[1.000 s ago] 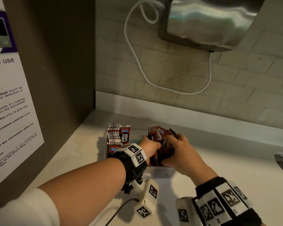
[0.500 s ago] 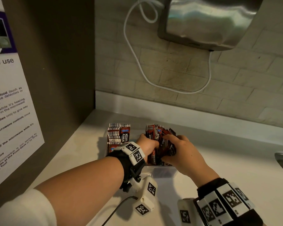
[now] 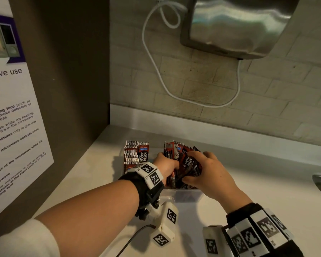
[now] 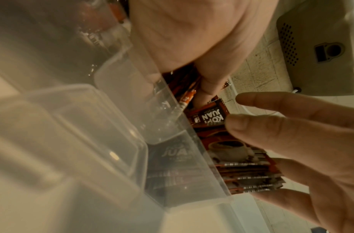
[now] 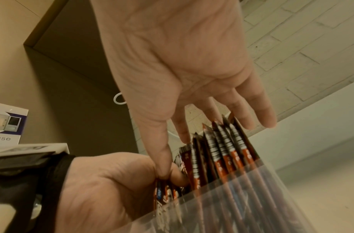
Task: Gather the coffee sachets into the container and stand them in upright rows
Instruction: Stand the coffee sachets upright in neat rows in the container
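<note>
Shifted slightly lower since earlier, right hand (image 3: 209, 171) fingers spread, pressing loose coffee sachets (image 3: 183, 160) into clear container (image 3: 185, 194), left hand (image 3: 165, 166) pinching a few at near side; risk: leaning bundle fanning and toppling if pressure eases.

The head camera looks forward and down from above the pale countertop (image 3: 267, 201), taking in both forearms and the beige brick wall (image 3: 211, 86) behind. The left wrist camera sits low and very close against the clear plastic container (image 4: 192, 141), looking up along its wall. The right wrist camera, equally near, looks along the palm from just outside the container's front wall. All three views share the red-and-black foil coffee sachets (image 3: 188, 162) standing in that container.
</note>
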A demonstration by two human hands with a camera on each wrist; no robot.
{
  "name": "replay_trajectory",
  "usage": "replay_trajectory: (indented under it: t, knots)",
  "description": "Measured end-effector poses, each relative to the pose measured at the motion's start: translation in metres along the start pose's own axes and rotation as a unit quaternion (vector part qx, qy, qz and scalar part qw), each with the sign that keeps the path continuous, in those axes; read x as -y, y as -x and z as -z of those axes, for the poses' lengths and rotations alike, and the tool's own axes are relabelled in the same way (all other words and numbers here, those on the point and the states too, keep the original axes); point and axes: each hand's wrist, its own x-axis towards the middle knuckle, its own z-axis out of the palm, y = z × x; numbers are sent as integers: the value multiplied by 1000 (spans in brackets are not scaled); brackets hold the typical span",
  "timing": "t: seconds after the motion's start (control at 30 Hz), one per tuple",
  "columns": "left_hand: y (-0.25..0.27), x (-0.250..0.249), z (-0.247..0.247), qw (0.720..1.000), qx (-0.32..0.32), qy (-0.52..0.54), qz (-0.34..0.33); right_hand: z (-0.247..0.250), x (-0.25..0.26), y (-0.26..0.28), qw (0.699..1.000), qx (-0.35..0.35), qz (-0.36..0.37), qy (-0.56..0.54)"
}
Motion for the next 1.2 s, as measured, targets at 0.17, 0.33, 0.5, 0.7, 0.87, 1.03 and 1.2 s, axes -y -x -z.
replay_trajectory:
  t: [0.17, 0.33, 0.5, 0.7, 0.87, 1.03, 1.2]
  knots:
    - [3, -3, 3, 999, -20, -29, -15, 0, 0, 0, 1000, -2, 3, -7]
    - [30, -22, 5, 997, -34, -12, -67, 11, 4, 3, 997, -53, 16, -48]
    - [65, -40, 21, 993, 59, 81, -64, 22, 21, 11, 976, -110, 75, -173]
    - [87, -45, 35, 980, 115, 155, -46, 6, 53, 21, 950, -31, 158, -269]
    - [95, -46, 41, 972, 57, 219, -71, -5, 66, 21, 955, -48, 179, -232]
    - [99, -42, 43, 958, -1, 263, -115, -3, 80, 22, 947, -49, 147, -281]
    - [107, -40, 49, 954, -3, 258, -152, -3, 85, 20, 915, 14, 95, -393]
